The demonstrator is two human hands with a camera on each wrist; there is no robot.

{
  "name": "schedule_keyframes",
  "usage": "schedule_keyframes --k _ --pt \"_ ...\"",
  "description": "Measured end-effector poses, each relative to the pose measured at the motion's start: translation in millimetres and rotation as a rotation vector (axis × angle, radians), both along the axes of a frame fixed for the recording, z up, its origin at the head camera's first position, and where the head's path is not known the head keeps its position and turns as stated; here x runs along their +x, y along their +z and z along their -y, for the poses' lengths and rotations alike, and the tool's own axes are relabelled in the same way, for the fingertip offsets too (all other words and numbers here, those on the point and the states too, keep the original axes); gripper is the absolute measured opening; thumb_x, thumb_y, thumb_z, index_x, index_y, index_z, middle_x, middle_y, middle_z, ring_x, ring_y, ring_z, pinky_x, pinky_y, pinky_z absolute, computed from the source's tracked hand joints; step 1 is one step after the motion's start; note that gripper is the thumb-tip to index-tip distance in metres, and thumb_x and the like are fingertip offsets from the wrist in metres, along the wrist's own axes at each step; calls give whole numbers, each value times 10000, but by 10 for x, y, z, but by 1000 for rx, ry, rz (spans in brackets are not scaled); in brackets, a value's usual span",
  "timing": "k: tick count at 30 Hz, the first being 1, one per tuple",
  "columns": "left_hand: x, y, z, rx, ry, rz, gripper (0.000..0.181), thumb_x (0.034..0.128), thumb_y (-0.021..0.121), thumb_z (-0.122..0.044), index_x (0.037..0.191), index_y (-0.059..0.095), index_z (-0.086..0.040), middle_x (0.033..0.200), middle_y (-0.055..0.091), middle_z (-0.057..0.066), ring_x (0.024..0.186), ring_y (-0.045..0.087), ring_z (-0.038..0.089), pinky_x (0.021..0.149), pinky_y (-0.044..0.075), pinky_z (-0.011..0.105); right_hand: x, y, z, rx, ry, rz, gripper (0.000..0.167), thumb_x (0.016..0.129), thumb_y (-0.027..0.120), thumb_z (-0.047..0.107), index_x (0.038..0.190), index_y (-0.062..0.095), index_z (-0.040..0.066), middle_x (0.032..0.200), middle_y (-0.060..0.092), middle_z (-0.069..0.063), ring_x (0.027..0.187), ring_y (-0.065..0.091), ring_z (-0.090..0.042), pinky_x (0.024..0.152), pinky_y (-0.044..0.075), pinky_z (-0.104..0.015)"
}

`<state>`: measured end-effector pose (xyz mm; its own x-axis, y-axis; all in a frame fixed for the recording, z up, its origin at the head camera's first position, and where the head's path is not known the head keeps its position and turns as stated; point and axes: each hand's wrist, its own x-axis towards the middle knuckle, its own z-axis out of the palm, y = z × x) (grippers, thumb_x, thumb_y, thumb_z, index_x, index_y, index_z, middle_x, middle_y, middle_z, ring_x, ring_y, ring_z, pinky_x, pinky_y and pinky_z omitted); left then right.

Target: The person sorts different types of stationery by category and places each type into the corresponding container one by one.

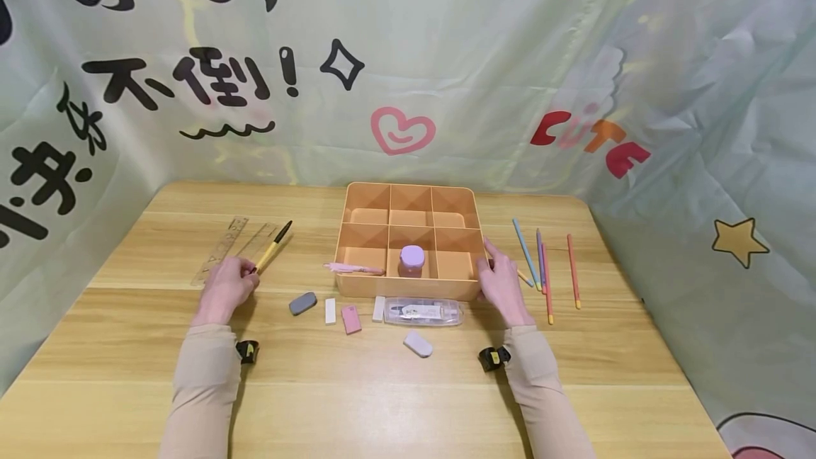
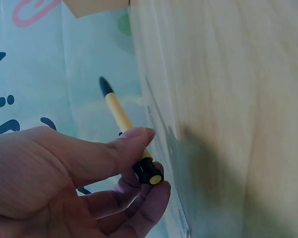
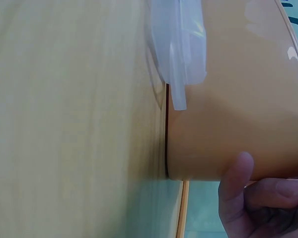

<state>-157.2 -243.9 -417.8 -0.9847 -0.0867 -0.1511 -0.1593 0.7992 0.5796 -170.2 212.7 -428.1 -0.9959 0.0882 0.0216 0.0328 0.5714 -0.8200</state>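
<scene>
Lying nearest on the desk (image 1: pixel 357 409) is a pale eraser (image 1: pixel 418 344); behind it, a clear plastic case (image 1: pixel 423 312) lies just before the orange divided box (image 1: pixel 363 287). The left hand (image 1: pixel 224 289) pinches a yellow-and-black pen (image 1: pixel 269 253) between thumb and fingers, beside a clear ruler (image 1: pixel 219 248). The right hand (image 1: pixel 503 285) has bent fingers at the box's right front corner; whether they grip it, I cannot tell. Farther behind, a printed cloth (image 1: pixel 478 91) hangs.

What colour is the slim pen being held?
The slim pen is yellow and black, clearest in the left wrist view.
</scene>
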Motion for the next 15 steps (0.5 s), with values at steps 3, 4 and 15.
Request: schedule_keyframes --k 3,4,15 --pt "-2 4 -6 13 17 -13 317 936 588 -44 1191 625 142 934 649 214 760 540 233 599 406 283 2 -2 -5 1 2 0 561 1008 408 135 1556 344 31 931 714 -327 400 581 -273 409 508 -356" --pt "-4 4 -6 14 22 -17 320 938 591 -46 1194 624 143 929 648 209 762 540 233 601 405 283 3 -3 -6 -2 3 1 561 1009 409 135 1557 344 34 981 713 -340 401 582 -270 411 513 -362" --pt "7 9 -40 51 73 -99 259 898 716 -57 1102 668 96 953 698 236 793 590 262 626 407 283 -4 -8 -13 -6 3 7 569 1003 414 133 1559 339 36 922 713 -320 402 586 -259 425 525 -379"
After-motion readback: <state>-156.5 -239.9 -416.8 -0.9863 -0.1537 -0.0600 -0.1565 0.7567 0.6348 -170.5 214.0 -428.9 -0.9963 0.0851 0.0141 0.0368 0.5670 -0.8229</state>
